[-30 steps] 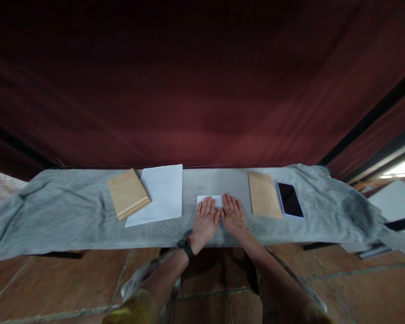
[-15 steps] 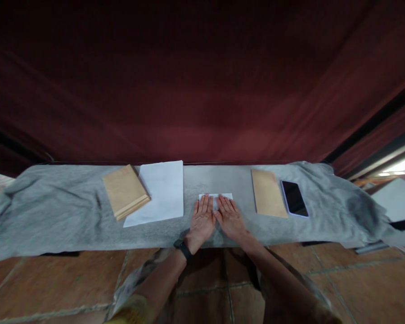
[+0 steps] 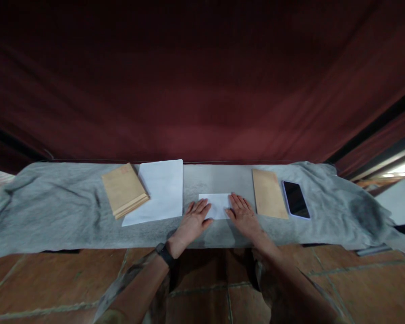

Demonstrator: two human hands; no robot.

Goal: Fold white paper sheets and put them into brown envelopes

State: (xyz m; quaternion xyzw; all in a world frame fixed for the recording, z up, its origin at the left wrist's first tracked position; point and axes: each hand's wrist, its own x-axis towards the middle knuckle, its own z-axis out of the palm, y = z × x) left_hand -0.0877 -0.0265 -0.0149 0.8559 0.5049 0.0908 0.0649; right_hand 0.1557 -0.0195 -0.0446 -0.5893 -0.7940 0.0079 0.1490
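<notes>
A small folded sheet of white paper (image 3: 218, 207) lies flat on the grey cloth in front of me. My left hand (image 3: 195, 218), with a dark watch on its wrist, rests palm down over the paper's left end, fingers stretched out. At the right end my right hand (image 3: 243, 215) lies flat in the same way, fingertips pointing away from me. Most of the paper's middle shows between the two hands; its ends are partly hidden under the fingers.
To the left, a stack of brown envelopes (image 3: 124, 189) overlaps large white sheets of paper (image 3: 165, 191). On the right lie a single brown envelope (image 3: 269, 194) and a phone (image 3: 296, 200). Grey cloth (image 3: 70, 216) covers the narrow bench; a dark red fabric wall (image 3: 202, 90) rises behind.
My hands have slid apart along the folded paper, the left one leftward and the right one rightward. The paper's middle, covered before, now shows.
</notes>
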